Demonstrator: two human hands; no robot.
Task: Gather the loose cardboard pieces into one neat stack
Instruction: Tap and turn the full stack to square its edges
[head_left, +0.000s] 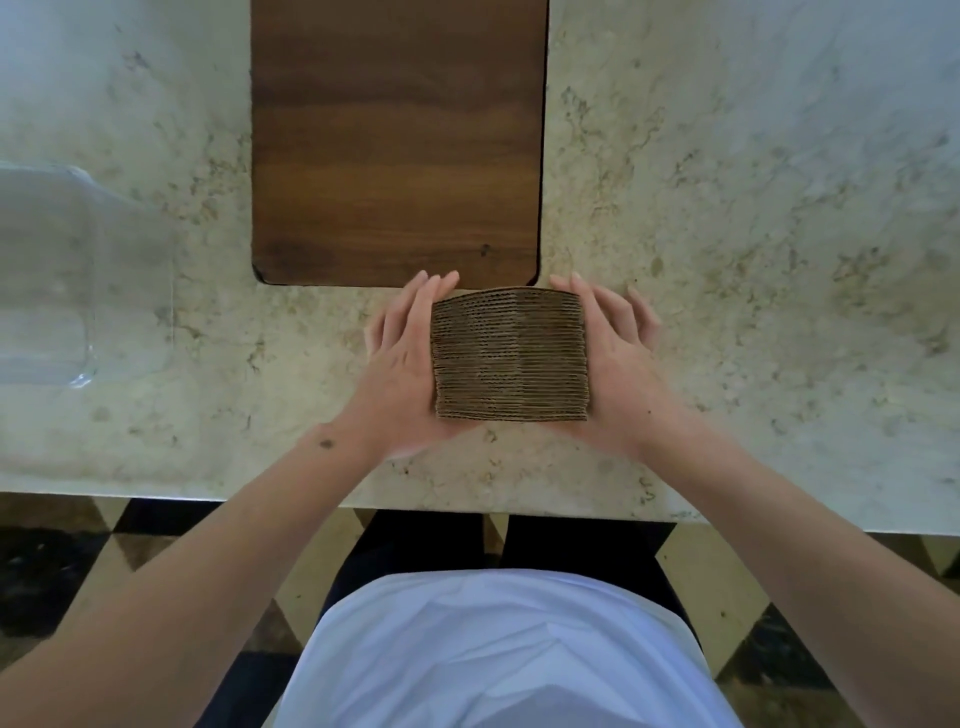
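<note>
Corrugated cardboard pieces (511, 355) stand pressed together as one block between the two hands, with the wavy cut edges facing up to the camera. The left hand (402, 358) lies flat against the left side of the block, its fingers straight and pointing away from the person, and the right hand (615, 358) does the same against the right side, so both palms squeeze the block from the two sides without any finger curling around it. The edges of the pieces look even, and only the far rows bend out a little. The block sits on the marble table (727, 208) close to its near edge, about in the middle of the visible width. Its far end touches or just overlaps the near edge of a dark wooden board (397, 140), which lies flat on the table and reaches to the far side of the view. At the left edge of the table stands a clear plastic container (67, 270), well apart from the hands. Below the table edge a checkered floor (67, 566) and the person's white shirt (498, 654) are visible.
</note>
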